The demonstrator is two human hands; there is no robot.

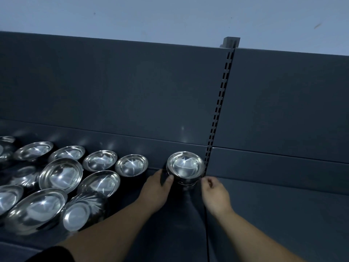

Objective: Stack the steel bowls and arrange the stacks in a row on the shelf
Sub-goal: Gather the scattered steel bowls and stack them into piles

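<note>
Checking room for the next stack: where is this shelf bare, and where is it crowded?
Bare: the shelf right of the slotted upright, and the narrow gap between the stack that the left hand grips and the nearest bowl. Crowded: the loose bowls packed across the left.

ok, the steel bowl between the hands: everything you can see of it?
The steel bowl is round, polished, mirror-bright, with a flat rim, dark reflecting wall and small foot ring. It stands upright, mouth up, empty, at the back of the dark grey shelf, just left of the slotted upright, apart from the other bowls. The left hand grips its left side, thumb on the wall. The right hand has curled fingers at its right side; contact unclear. Whether it is a nested stack is unclear.
</note>
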